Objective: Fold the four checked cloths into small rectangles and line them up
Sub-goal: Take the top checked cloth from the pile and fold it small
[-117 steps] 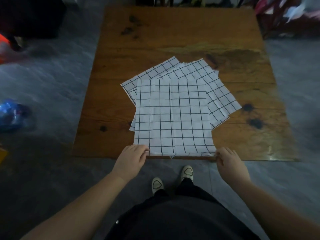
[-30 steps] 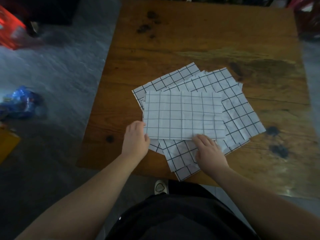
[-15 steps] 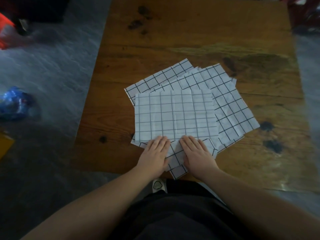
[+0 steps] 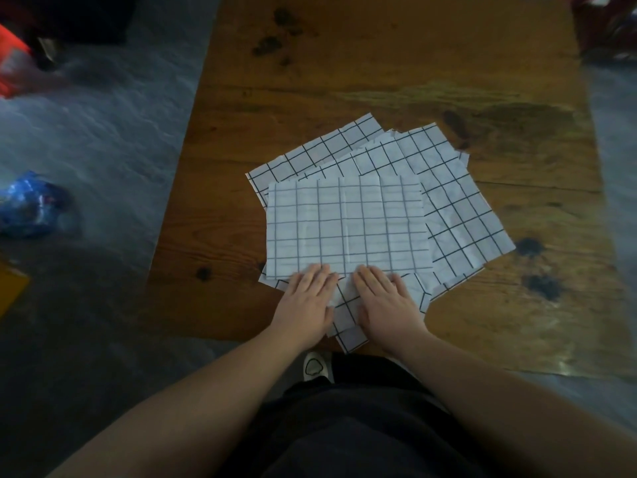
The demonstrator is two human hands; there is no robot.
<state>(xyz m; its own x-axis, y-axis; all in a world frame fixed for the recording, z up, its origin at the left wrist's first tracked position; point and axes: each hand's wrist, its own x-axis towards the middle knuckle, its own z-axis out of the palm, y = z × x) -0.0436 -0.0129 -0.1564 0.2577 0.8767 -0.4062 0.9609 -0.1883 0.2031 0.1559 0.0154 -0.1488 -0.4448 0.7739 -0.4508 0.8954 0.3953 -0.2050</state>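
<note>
Both hands have drawn together since a second ago: left hand (image 4: 305, 301) and right hand (image 4: 386, 301) lie side by side, fingers (image 4: 319, 274) straight and flat (gripping nothing), pressing the near edge of the half-folded white black-checked cloth (image 4: 348, 229). It tops three spread checked cloths (image 4: 465, 208) on the brown wooden tabletop (image 4: 379, 63).

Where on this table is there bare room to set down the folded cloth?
Bare table: far end beyond the cloth pile, right side around the dark knots, narrower strip on the left. Crowded near-middle: left hand and right hand press the top cloth.
</note>
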